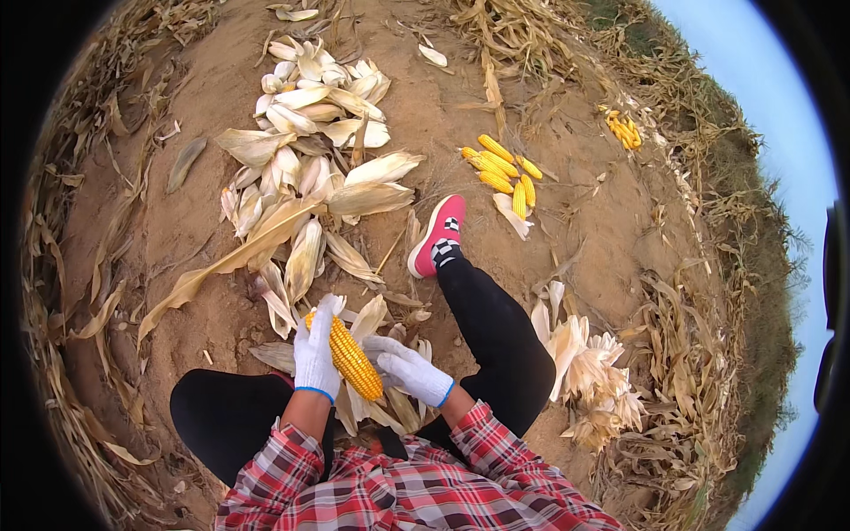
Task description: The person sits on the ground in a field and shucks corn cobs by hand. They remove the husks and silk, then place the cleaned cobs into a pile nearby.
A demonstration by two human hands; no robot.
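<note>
A yellow ear of corn (348,355), its kernels bare, slants between my two gloved hands low in the head view. My left hand (317,352), in a white knit glove with a blue cuff, is closed around its upper end. On the other side, my right hand (408,370) wears a matching glove and has its fingers bent beside the ear; whether they grip the ear or a husk is hidden. Pale dry husk leaves (368,318) lie behind and below the hands. Just beyond them spreads a heap of unhusked corn ears (312,126) on the soil.
Several husked ears (498,166) lie past my pink shoe (439,235), with another small pile of ears (623,129) farther right. Discarded husks (594,378) are heaped beside my right knee. Dry corn stalks (690,398) line both sides of the bare soil (584,226).
</note>
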